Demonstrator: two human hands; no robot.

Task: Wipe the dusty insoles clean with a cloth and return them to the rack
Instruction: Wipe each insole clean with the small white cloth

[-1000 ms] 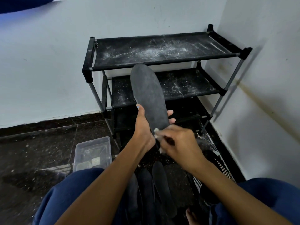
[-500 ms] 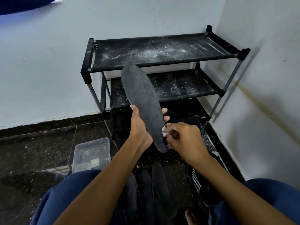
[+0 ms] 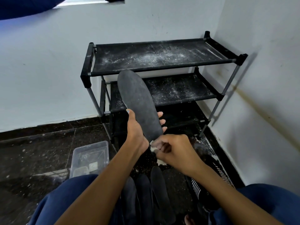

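My left hand (image 3: 137, 130) grips a dark grey insole (image 3: 138, 101) near its heel, toe end pointing up and away toward the rack. My right hand (image 3: 174, 150) holds a small white cloth (image 3: 153, 147) bunched in its fingers, pressed against the insole's lower end. The black three-tier shoe rack (image 3: 155, 57) stands in the corner, its shelves speckled with white dust. Three more dark insoles (image 3: 159, 192) lie on the floor between my knees.
A clear plastic box (image 3: 90, 158) sits on the dark floor at the left of my arms. A black-and-white striped item (image 3: 211, 176) lies at the right near the wall. White walls close the corner behind and right of the rack.
The insole has tilted and shifted slightly left. My right hand with the cloth has slid down along it to the heel end.
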